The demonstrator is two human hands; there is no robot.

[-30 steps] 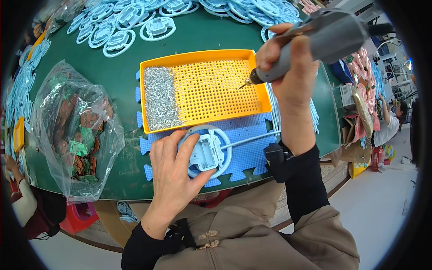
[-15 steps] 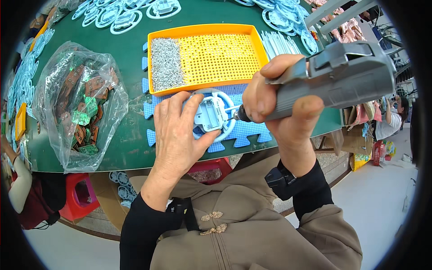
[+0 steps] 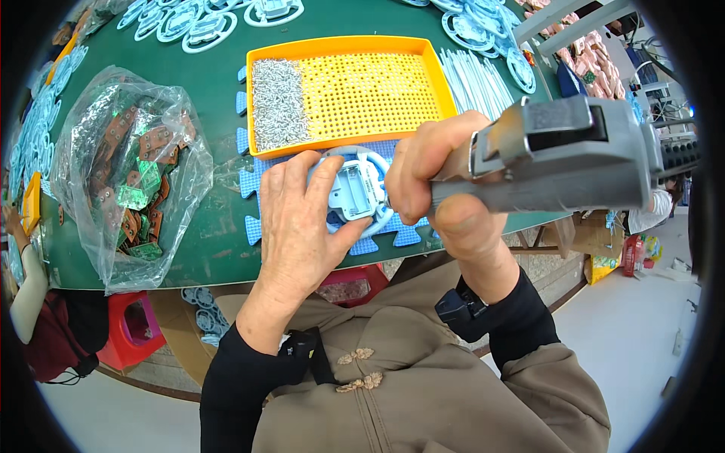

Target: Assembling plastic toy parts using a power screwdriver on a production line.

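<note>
A light-blue plastic steering-wheel-shaped part lies on a blue foam mat, its rectangular recess facing up. My left hand grips its left side, thumb at the lower edge and index finger at the upper. My right hand is wrapped round a grey power screwdriver, held sideways over the right of the part. Fingers cover the tool's front end, so I cannot see whether its bit touches the part.
Just beyond the mat stands a yellow perforated tray with silver screws heaped at its left. Pale rods lie to its right. A clear bag of circuit boards sits at left. More blue wheels lie at the back.
My right hand and the screwdriver have turned and shifted slightly, and the bit that showed at the part's right side is now hidden. My left hand and the part have hardly moved.
</note>
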